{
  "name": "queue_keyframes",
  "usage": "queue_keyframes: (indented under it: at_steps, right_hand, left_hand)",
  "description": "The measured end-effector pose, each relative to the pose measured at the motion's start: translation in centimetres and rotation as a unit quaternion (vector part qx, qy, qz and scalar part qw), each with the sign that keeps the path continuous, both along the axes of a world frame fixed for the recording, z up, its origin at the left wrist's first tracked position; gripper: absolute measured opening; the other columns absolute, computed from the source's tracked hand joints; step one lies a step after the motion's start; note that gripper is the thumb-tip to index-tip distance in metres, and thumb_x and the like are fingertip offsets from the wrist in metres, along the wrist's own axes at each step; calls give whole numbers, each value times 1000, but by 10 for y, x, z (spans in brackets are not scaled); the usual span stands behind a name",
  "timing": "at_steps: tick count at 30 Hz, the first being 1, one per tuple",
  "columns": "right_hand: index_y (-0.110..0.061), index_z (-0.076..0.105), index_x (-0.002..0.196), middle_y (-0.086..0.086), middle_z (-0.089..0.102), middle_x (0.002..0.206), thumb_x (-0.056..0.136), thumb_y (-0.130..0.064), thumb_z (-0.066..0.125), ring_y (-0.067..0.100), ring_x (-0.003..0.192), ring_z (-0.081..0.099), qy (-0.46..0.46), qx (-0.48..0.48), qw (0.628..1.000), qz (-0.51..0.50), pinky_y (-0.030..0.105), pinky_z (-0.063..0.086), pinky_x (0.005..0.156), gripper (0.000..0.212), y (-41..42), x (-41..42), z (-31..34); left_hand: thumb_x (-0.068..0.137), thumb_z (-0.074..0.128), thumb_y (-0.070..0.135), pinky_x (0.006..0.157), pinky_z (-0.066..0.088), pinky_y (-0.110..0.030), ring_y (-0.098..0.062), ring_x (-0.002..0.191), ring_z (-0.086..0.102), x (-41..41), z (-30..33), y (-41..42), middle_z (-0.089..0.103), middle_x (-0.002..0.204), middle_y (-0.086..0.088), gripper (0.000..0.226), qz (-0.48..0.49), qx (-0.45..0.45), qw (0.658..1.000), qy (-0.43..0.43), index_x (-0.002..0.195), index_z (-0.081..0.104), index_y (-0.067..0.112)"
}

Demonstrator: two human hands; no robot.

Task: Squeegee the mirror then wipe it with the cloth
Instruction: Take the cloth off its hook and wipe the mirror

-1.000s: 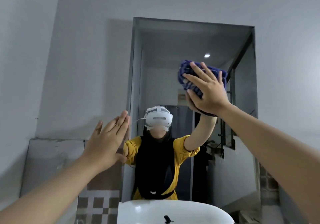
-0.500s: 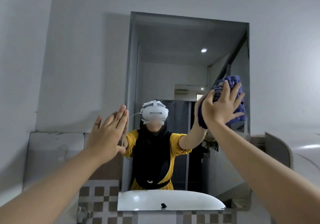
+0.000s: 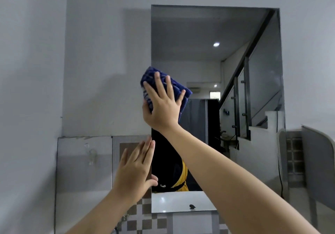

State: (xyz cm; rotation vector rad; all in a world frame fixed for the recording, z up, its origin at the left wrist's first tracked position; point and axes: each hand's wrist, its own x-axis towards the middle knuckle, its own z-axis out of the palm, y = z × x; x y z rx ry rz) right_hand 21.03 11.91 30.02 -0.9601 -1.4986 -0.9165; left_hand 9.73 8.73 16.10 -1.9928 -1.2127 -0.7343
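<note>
A tall frameless mirror hangs on the grey wall. My right hand presses a folded dark blue cloth flat against the mirror's left edge at mid height, fingers spread over it. Lower down, my left hand rests open on the same left edge, fingers straight and together, holding nothing. The mirror reflects a person in black and yellow, mostly hidden behind my arms. No squeegee is in view.
A white basin shows reflected at the mirror's bottom. Checkered tiles run below it. A grey tile panel with a hook lies left, and a curved grey edge stands right. A reflected staircase railing fills the mirror's right side.
My right hand has swept the cloth from the mirror's right side across to its left edge. My left hand has dropped lower along the left edge. The view has shifted left.
</note>
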Motion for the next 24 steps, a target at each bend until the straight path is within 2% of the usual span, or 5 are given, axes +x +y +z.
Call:
queue_keyframes:
  at_steps: [5, 9, 16, 20, 24]
  right_hand:
    - [-33, 52, 135, -3, 33, 155, 84, -33, 55, 27, 146, 21, -222, 0, 975, -22, 71, 5, 107, 51, -2, 36, -21]
    - [-37, 47, 137, -5, 28, 157, 86, -39, 54, 24, 147, 17, -264, -10, 962, -67, 69, 5, 109, 52, -10, 91, -26]
    - [-35, 47, 136, -2, 29, 156, 87, -41, 50, 27, 147, 19, -117, -7, 985, -125, 72, 13, 109, 50, -28, 231, -33]
    - [-27, 47, 138, 3, 29, 157, 87, -42, 43, 31, 146, 19, 28, -4, 991, -130, 68, 13, 111, 53, -39, 293, -47]
    - [-30, 42, 139, -1, 23, 159, 87, -37, 46, 28, 147, 15, 176, -5, 979, -102, 65, 15, 113, 52, -40, 299, -62]
  left_hand:
    - [40, 80, 62, 97, 32, -49, -27, 131, 40, -1, -6, 6, 34, 148, -9, 125, -15, -3, 1000, -10, 142, 30, 10]
    - [47, 76, 63, 100, 29, -51, -25, 135, 31, -3, -7, 9, 28, 151, -6, 123, -12, 6, 1000, -14, 145, 23, 11]
    - [49, 79, 55, 99, 29, -54, -27, 135, 28, 4, -8, 6, 32, 148, -10, 121, 1, 10, 1000, -26, 145, 19, 11]
    - [46, 79, 56, 98, 34, -57, -30, 135, 30, 6, -9, 8, 38, 145, -14, 129, 18, -2, 999, -28, 146, 12, 12]
    - [42, 81, 54, 96, 38, -58, -30, 135, 31, 10, -11, 8, 40, 143, -17, 133, 32, -5, 999, -36, 146, 10, 12]
